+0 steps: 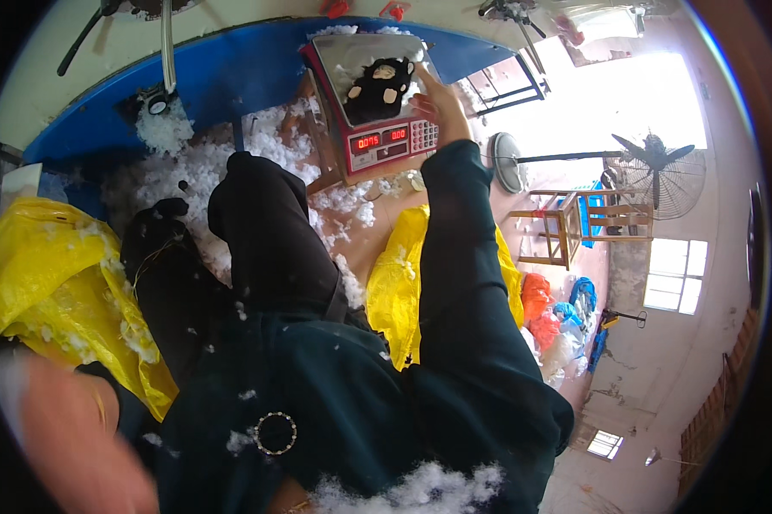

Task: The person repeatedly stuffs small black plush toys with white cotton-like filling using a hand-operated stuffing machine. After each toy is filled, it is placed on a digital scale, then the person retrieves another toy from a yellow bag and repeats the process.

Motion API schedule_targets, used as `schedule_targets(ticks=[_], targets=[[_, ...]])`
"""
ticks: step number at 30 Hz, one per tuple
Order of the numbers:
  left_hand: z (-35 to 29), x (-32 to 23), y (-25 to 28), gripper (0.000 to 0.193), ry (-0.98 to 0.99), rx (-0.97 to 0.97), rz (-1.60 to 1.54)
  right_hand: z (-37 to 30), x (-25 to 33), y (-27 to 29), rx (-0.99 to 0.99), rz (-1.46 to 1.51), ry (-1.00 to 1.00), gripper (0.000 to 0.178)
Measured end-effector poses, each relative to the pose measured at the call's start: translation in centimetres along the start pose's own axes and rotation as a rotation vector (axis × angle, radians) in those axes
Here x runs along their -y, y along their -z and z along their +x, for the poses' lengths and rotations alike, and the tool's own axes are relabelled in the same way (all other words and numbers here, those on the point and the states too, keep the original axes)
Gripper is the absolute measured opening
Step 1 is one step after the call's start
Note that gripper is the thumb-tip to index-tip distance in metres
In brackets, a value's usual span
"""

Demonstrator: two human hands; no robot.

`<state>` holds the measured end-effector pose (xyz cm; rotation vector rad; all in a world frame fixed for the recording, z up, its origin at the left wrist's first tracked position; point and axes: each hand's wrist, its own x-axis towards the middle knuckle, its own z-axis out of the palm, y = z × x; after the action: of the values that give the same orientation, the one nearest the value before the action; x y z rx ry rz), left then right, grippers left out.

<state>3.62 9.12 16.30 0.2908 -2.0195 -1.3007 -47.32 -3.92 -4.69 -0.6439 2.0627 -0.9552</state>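
Observation:
A black plush toy piece [380,89] with pale patches lies on the metal pan of a red electronic scale [346,137]. White stuffing fluff surrounds it on the pan. My right hand [437,101] is at the pan's right edge, beside the plush, its fingers apart and holding nothing that I can see. Whether it touches the plush I cannot tell. At the lower left, my left hand [73,437] is smeared by motion, away from the scale and close to a yellow woven sack [47,265]; its fingers cannot be made out.
Loose white stuffing [270,137] covers the floor by my legs. A blue worktable [257,51] carries metal filling nozzles [166,51]. Another yellow sack [394,295] lies under my right arm. To the right stand a large fan [658,176], a wooden stool [557,227] and colored bags [538,300].

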Motion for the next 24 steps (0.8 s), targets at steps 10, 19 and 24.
schedule_targets(ticks=[10, 19, 24], targets=[[-7.6, 14.7, -2.6, 0.061, 0.684, -0.554, -0.14, -13.9, 3.3, -15.0, 1.071, -0.013, 0.411, 0.055], [-10.0, 16.6, -5.5, 0.016, 0.511, -0.665, 0.059, -16.8, -3.5, -6.5, 1.013, -0.292, 0.182, 0.043], [-24.0, 14.5, -0.2, 0.023, 0.633, -0.995, 1.047, -13.2, -10.2, 2.7, 0.503, -0.646, 0.174, 0.039]])
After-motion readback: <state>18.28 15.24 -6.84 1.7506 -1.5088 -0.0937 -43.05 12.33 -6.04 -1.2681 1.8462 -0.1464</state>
